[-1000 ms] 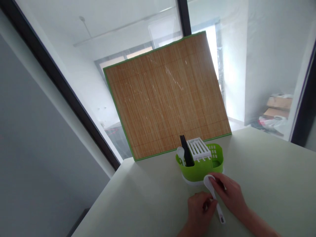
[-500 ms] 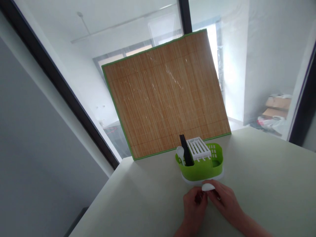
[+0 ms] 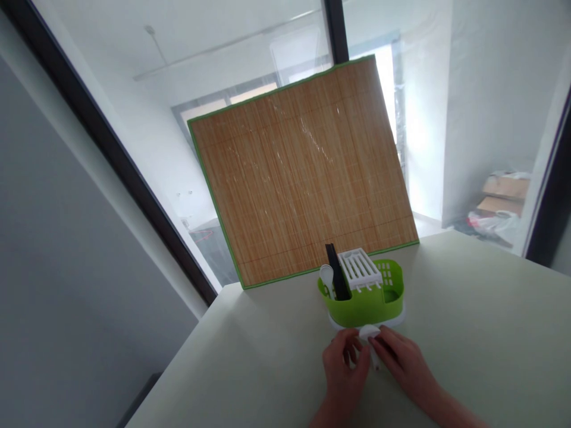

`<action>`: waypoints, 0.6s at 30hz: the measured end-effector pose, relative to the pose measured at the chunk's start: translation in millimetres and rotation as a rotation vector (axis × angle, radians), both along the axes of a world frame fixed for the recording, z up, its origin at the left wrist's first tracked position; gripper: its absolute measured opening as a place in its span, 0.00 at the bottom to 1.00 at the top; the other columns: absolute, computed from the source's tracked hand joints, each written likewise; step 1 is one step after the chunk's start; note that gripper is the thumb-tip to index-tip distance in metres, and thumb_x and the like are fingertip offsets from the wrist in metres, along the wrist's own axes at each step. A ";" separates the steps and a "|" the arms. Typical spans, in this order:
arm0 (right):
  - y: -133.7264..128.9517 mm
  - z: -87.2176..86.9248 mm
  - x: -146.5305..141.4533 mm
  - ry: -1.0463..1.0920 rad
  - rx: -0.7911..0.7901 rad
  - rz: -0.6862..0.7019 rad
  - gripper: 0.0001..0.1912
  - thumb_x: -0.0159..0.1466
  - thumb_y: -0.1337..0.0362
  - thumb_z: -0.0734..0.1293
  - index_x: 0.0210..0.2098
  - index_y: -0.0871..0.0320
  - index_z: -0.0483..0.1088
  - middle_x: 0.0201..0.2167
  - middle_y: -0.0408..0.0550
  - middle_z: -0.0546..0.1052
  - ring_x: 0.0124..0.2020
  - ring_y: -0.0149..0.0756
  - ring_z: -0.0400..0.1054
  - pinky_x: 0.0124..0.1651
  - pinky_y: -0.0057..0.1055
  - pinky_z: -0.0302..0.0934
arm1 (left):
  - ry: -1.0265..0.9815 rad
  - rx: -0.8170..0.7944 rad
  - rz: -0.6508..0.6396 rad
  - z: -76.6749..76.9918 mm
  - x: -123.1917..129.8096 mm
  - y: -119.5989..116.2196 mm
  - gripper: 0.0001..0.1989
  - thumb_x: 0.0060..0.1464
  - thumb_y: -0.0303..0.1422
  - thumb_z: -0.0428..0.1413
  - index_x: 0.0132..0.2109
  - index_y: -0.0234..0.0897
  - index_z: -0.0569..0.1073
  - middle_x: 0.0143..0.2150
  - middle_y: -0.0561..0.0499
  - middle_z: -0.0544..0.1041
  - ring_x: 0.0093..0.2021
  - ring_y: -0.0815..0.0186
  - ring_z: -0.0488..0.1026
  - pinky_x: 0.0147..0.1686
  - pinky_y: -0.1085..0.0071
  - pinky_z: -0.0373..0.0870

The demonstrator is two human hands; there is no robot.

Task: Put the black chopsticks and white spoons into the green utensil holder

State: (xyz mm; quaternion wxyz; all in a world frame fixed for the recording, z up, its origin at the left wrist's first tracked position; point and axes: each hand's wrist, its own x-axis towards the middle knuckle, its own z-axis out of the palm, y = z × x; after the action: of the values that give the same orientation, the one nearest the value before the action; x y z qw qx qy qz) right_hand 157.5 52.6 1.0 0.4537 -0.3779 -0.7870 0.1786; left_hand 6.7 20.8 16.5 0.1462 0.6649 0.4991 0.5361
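A small white spoon (image 3: 369,331) is held low over the table, just in front of the green caddy, its handle pointing down toward me. My right hand (image 3: 404,359) pinches it from the right, near where bowl meets handle. From the left, my left hand (image 3: 343,365) has curled fingers at the bowl's edge, with the thumb close to the handle. The green caddy (image 3: 366,312) stands on a white base. In its left part, another white spoon (image 3: 327,275) and black chopsticks (image 3: 338,270) stand upright; a white slotted rack (image 3: 360,268) sits across the middle.
The pale table (image 3: 267,356) carries the caddy. A bamboo mat (image 3: 303,178) with green edging leans against the glass behind it. Cardboard boxes (image 3: 506,187) and a plastic bag lie beyond the glass at right. A grey wall (image 3: 66,267) rises at left.
The spoon has shifted slightly left and turned, so its handle now shows below the bowl. My left hand has moved a little left, and its fingers have loosened. The caddy stays put.
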 end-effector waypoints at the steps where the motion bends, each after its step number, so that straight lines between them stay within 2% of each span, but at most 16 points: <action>1: -0.1 -0.2 -0.2 0.001 0.002 0.004 0.12 0.69 0.59 0.56 0.32 0.56 0.63 0.27 0.44 0.70 0.27 0.33 0.66 0.31 0.28 0.58 | 0.016 0.049 0.022 3.7 -1.3 -0.9 0.10 0.53 0.29 0.55 0.44 0.36 0.70 0.27 0.55 0.72 0.23 0.73 0.65 0.25 0.78 0.63; 11: -3.1 1.2 -0.5 -0.010 -0.002 0.012 0.11 0.69 0.59 0.56 0.32 0.56 0.63 0.26 0.43 0.69 0.26 0.32 0.64 0.31 0.27 0.57 | 0.402 0.449 0.218 39.5 -3.6 -4.2 0.06 0.54 0.26 0.57 0.39 0.39 0.71 0.26 0.54 0.73 0.26 0.70 0.69 0.30 0.74 0.64; 14: -4.5 5.2 0.1 -0.014 -0.007 0.010 0.08 0.69 0.61 0.56 0.39 0.55 0.64 0.26 0.41 0.69 0.25 0.31 0.63 0.30 0.26 0.57 | 0.441 0.542 0.287 63.9 -12.7 2.4 0.05 0.54 0.25 0.57 0.38 0.38 0.72 0.25 0.55 0.72 0.25 0.71 0.68 0.29 0.75 0.63; 18: -4.5 7.5 1.4 -0.032 0.030 -0.016 0.07 0.68 0.64 0.56 0.40 0.55 0.64 0.27 0.41 0.70 0.24 0.30 0.63 0.29 0.26 0.56 | 0.374 0.657 0.484 110.0 -32.6 22.4 0.03 0.54 0.28 0.57 0.37 0.37 0.73 0.22 0.57 0.70 0.22 0.74 0.65 0.27 0.77 0.61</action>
State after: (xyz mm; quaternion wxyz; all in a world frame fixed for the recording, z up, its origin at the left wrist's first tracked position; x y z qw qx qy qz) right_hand 158.9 48.1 8.5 0.4482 -0.3802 -0.7936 0.1573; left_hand -25.9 43.3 126.5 -0.2951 0.6257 0.4615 0.5553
